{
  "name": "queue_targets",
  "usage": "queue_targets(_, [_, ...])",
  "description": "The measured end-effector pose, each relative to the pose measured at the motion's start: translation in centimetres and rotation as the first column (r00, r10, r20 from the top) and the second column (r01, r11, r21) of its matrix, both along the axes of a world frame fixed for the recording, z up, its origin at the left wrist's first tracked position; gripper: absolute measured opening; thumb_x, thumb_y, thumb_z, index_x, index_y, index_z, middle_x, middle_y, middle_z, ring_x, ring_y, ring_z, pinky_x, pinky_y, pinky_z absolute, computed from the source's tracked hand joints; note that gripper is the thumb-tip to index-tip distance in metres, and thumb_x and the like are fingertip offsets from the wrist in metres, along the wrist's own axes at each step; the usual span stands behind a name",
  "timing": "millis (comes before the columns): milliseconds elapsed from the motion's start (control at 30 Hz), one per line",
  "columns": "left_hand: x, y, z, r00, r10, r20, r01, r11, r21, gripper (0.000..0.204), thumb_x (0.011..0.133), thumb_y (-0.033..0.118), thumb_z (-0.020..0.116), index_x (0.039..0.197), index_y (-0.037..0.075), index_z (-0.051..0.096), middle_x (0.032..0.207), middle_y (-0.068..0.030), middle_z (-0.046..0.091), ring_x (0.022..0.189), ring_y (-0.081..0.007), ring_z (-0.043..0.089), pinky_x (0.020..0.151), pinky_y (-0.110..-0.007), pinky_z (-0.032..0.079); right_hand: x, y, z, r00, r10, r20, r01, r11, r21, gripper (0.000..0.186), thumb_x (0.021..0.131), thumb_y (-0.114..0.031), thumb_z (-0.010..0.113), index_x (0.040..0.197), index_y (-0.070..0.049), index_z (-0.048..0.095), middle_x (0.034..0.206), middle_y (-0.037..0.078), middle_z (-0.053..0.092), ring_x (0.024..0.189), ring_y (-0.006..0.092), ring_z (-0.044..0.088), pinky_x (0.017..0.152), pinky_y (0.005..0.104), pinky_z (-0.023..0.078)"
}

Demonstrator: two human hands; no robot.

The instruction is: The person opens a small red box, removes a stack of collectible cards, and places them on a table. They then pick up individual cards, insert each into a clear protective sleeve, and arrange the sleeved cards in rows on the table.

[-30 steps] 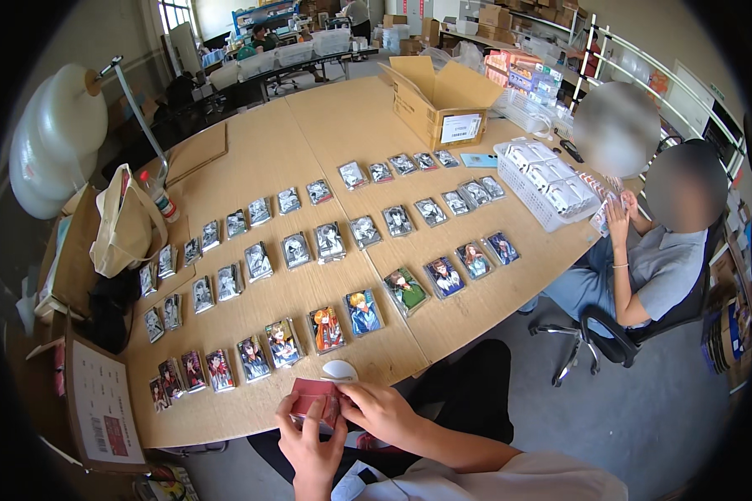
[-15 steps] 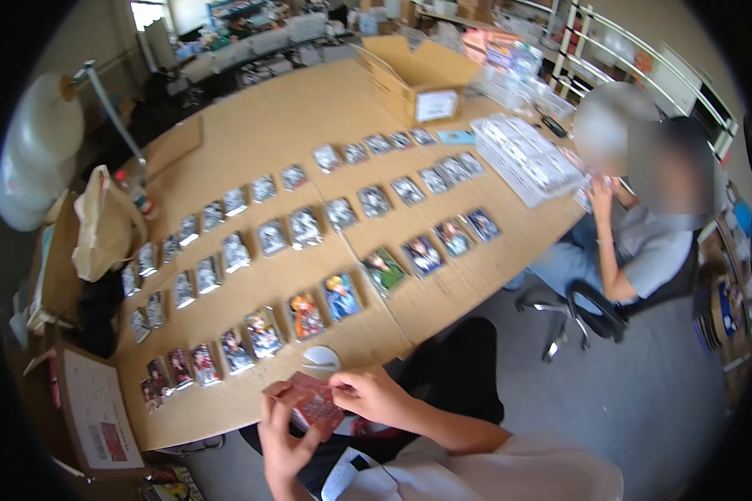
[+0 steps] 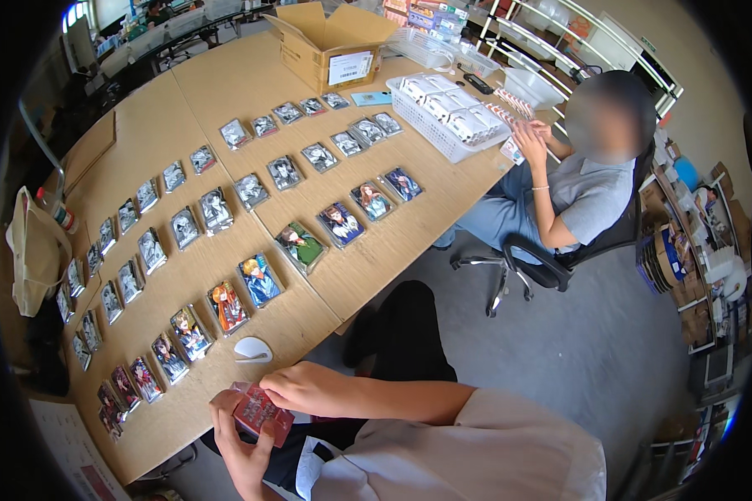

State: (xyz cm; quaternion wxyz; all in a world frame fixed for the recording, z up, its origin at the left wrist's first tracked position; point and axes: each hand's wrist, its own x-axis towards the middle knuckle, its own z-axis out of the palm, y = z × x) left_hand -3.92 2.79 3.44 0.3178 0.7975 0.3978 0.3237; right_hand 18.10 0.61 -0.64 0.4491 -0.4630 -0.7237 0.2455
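Note:
Above my lap, beside the table's near edge, my left hand (image 3: 238, 442) wraps round a red card pack (image 3: 263, 411) with pale print on its face. My right hand (image 3: 297, 389) is closed at the pack's upper edge, its fingertips partly hidden. On the tabletop just beyond lies a flat white rounded tool (image 3: 253, 349) with a slot in it. Past it, stacks of cards in clear wrap stand in rows, the nearest with coloured character pictures, such as the blue stack (image 3: 260, 280) and the orange stack (image 3: 227, 307). Stacks farther back, like this one (image 3: 216, 210), show grey pictures.
An open cardboard box (image 3: 334, 50) stands at the far side. Right of it, a white basket (image 3: 430, 125) holds white packs. A seated person (image 3: 597, 184) handles small items at the table's right end. A cloth bag (image 3: 35, 250) and a bottle (image 3: 57, 210) are at the left.
The view has swung right, so the table appears farther left. The red pack has tilted in my left hand, and my right hand stays at its upper edge.

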Motion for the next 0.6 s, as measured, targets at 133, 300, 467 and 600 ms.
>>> queue_targets(133, [0.0,-0.7,-0.2,0.999,0.019,-0.032,-0.022,0.996,-0.091,0.058,0.073,0.008,0.08,0.126,0.002,0.059,0.128,-0.0203,0.057,0.119,-0.0412,0.062,0.1,-0.047,0.052,-0.5,-0.5,-1.1,0.998,-0.026,0.066,0.026,1.0,0.003,0.015,0.098,-0.007,0.071,0.108,0.0,0.062,0.087,0.018,0.071,0.078,0.0385,0.073,0.067,0.0455,0.058])
queue_targets(300, [0.0,-1.6,-1.6,0.995,0.045,0.092,-0.033,0.991,-0.127,0.059,0.073,0.007,0.08,0.127,0.003,0.058,0.13,-0.0197,0.054,0.122,-0.0396,0.058,0.105,-0.046,0.048,-2.4,-1.8,-1.8,0.953,-0.214,-0.213,0.21,0.977,-0.041,0.014,0.099,-0.004,0.069,0.11,-0.002,0.061,0.093,0.015,0.071,0.08,0.0363,0.072,0.068,0.0434,0.057])
queue_targets(467, [-1.4,-2.8,-2.1,0.988,0.023,0.151,0.003,0.986,-0.168,0.056,0.07,0.003,0.08,0.122,0.002,0.06,0.127,-0.0178,0.056,0.122,-0.0379,0.057,0.107,-0.047,0.045,-3.3,-2.9,-1.8,0.947,-0.213,-0.239,0.191,0.975,-0.112,0.014,0.099,-0.002,0.069,0.111,-0.002,0.061,0.094,0.014,0.07,0.082,0.0345,0.072,0.068,0.0414,0.057])
queue_targets(600, [-1.8,-3.1,-3.4,0.834,-0.388,0.391,0.427,0.904,-0.014,0.051,0.058,0.003,0.086,0.105,0.008,0.07,0.12,-0.0147,0.062,0.11,-0.0349,0.061,0.098,-0.046,0.049,0.8,-1.0,-0.8,0.822,-0.45,-0.349,0.225,0.819,-0.527,0.01,0.107,-0.003,0.058,0.113,-0.001,0.065,0.084,0.01,0.071,0.063,0.0166,0.07,0.056,0.0324,0.054])
